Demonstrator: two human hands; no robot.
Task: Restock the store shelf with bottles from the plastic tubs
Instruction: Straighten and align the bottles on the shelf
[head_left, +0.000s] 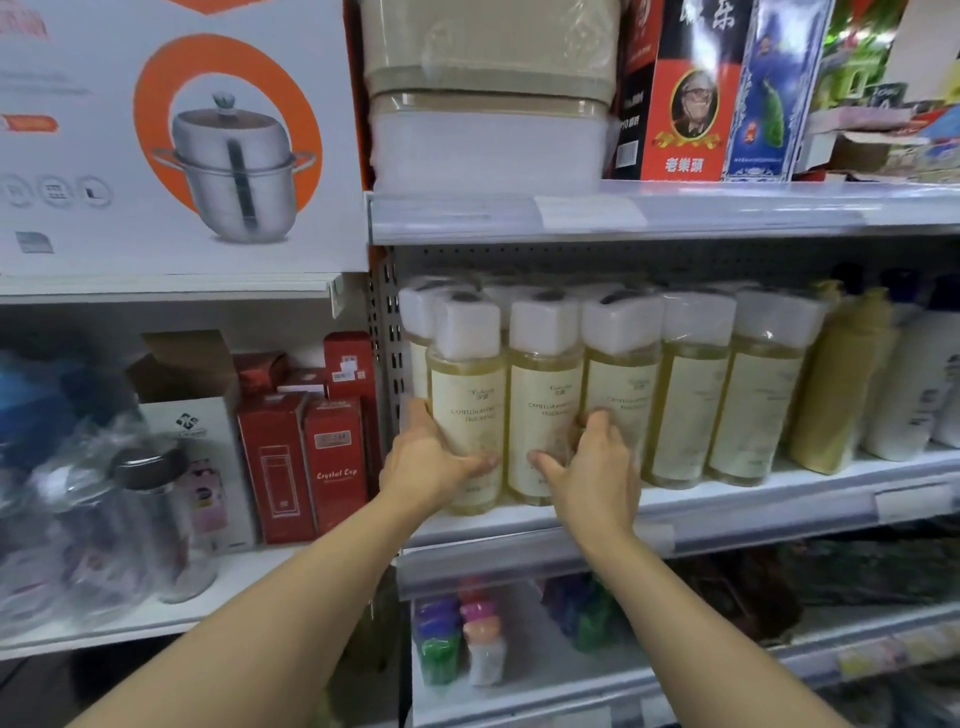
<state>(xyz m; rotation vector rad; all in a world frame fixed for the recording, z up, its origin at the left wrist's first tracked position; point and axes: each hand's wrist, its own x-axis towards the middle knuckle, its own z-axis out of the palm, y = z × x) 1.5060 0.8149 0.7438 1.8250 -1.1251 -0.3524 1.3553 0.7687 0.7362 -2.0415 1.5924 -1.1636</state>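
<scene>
A row of clear bottles with pale yellow liquid, cream labels and white square caps stands on the white store shelf (727, 493). My left hand (428, 457) grips the leftmost front bottle (467, 395) low on its left side, thumb across the front. My right hand (597, 467) holds the second bottle (545, 395), fingers reaching into the gap beside the third bottle (621, 374), thumb across the front. More of the same bottles (691, 384) stand to the right and behind. No plastic tubs for restocking are in view.
Opaque yellow and white bottles (841, 384) fill the shelf's right end. A perforated upright (387, 332) bounds the left. Red boxes (306, 457) and wrapped glass bottles (140, 519) sit on the left shelf. Small coloured bottles (457, 639) stand below; a pot box (171, 135) and beige tubs (488, 88) above.
</scene>
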